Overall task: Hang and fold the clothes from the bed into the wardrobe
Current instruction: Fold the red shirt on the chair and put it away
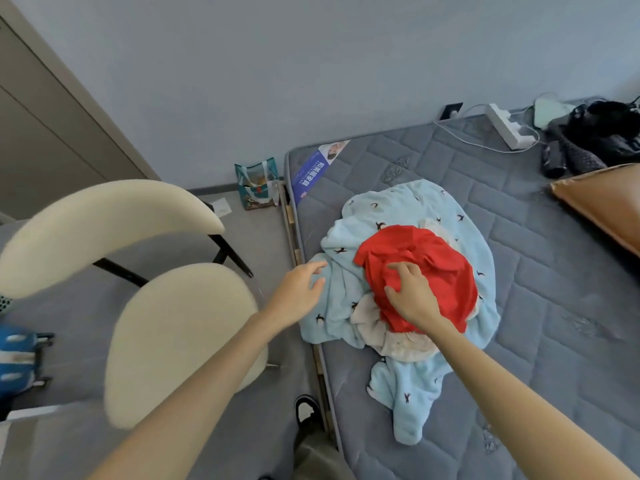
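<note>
Centrally, on the quilted grey mattress of the bed [526, 244], I see the heap of clothes lying near the bed's left edge: a soft, fleecy light-blue garment [412, 209] printed with small dark birds, spread wide and crumpled; a rumpled cream cloth [370, 320] over it; and a smooth, bright red garment [446, 271] bunched on top. My right hand [412, 299] lies on the red garment with fingers and thumb curled into its folds, gripping the fabric. My left hand [301, 292] is at the blue garment's left border, fingers loosely spread and holding nothing; I cannot tell whether it touches the cloth. Beside the bed stands a chair [173, 334] with a rounded cream seat and curved padded backrest. At the far side lie a white power strip [507, 128], a dark heap [602, 133] and a tan, smooth-skinned cushion [602, 202].
</note>
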The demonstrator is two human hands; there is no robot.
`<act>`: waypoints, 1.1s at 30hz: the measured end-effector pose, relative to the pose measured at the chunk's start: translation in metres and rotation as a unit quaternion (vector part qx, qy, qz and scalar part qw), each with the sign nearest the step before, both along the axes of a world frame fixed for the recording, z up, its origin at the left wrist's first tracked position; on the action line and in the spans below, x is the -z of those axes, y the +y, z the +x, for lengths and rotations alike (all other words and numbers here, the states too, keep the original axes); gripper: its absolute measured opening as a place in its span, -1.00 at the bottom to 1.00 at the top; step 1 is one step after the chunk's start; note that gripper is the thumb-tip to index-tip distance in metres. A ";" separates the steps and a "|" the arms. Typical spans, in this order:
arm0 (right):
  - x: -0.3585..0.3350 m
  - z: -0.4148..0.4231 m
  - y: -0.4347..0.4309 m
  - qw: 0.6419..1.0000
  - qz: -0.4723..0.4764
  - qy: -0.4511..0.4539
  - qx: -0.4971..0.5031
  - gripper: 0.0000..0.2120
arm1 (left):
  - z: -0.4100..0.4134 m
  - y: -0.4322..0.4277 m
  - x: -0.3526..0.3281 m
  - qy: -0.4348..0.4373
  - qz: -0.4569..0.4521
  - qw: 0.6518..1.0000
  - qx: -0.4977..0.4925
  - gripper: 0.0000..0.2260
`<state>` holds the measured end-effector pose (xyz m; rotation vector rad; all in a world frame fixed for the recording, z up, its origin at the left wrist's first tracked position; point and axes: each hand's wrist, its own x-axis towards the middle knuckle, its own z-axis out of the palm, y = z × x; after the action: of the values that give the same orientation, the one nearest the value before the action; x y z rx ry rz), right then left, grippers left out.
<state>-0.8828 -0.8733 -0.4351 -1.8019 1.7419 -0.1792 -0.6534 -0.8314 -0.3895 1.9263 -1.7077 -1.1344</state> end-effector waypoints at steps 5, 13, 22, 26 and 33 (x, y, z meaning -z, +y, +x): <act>0.043 -0.002 -0.029 0.995 0.063 0.072 -0.018 -0.44 | -0.006 -0.011 0.040 0.021 0.056 0.998 -0.003 -0.64; 0.051 -0.005 -0.047 0.999 -0.031 0.002 -0.035 -0.79 | -0.002 -0.023 0.044 0.046 0.057 0.997 -0.026 -0.65; -0.082 0.070 -0.061 0.944 -0.054 -0.309 -0.100 -0.88 | 0.028 -0.005 -0.025 0.152 -0.056 0.986 -0.040 -0.57; -0.132 0.128 -0.056 0.902 0.026 -0.412 -0.125 -0.91 | 0.071 0.018 -0.061 0.154 -0.076 0.982 -0.078 -0.51; -0.191 0.252 -0.017 0.839 0.149 -0.492 -0.179 -0.91 | 0.176 0.077 -0.104 0.009 -0.131 0.977 -0.165 -0.78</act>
<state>-0.6312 -0.8898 -0.2440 -1.3617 0.6432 -0.5328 -0.4777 -0.7548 -0.2852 1.9295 -1.3797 -0.7604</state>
